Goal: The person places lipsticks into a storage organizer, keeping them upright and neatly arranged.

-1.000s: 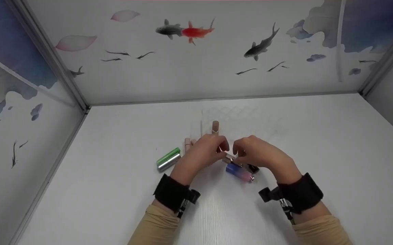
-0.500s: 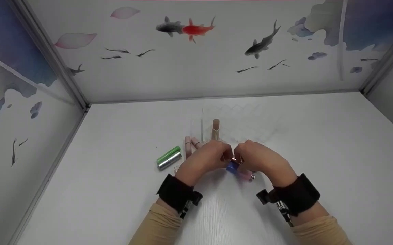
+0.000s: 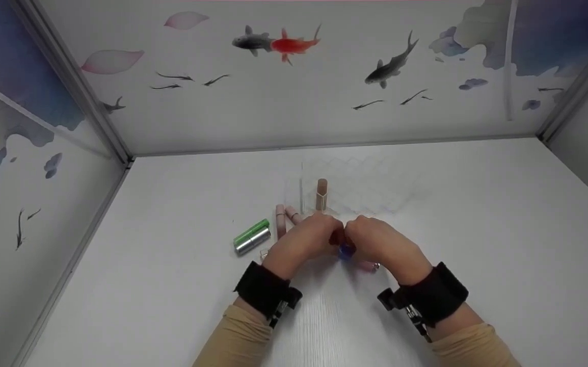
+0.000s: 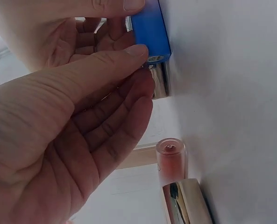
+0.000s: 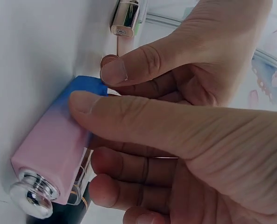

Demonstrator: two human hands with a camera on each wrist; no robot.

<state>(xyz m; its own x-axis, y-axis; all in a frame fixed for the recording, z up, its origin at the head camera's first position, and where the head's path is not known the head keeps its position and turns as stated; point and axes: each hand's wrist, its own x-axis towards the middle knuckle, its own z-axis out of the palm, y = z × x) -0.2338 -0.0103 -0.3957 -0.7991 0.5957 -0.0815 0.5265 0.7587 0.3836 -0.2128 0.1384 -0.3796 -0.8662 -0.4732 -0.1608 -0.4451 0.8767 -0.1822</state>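
In the head view my left hand (image 3: 306,237) and right hand (image 3: 383,247) meet over a blue-and-pink lipstick tube (image 3: 345,252) lying on the table. The right wrist view has my right thumb on this tube (image 5: 49,135), index finger against its side. My left thumb and index fingertips come together at its blue end; whether they pinch anything is hidden. Just beyond the blue end lies a gold lipstick (image 5: 125,18). Beneath the right fingers a dark tube (image 5: 59,217) shows partly. A clear-capped reddish tube (image 4: 171,161) stands out below my left hand.
A green-and-silver tube pair (image 3: 252,237) lies left of my hands, beside pale pink tubes (image 3: 281,216). A brown-topped lipstick (image 3: 321,194) stands upright behind. Further back sits a clear plastic organizer (image 3: 365,178). Walls (image 3: 324,112) enclose the table (image 3: 171,244).
Both hands have drawn closer together and slid over the blue-and-pink tube, which they now mostly cover. The gold-and-dark pieces seen between them earlier are hidden from the head view.
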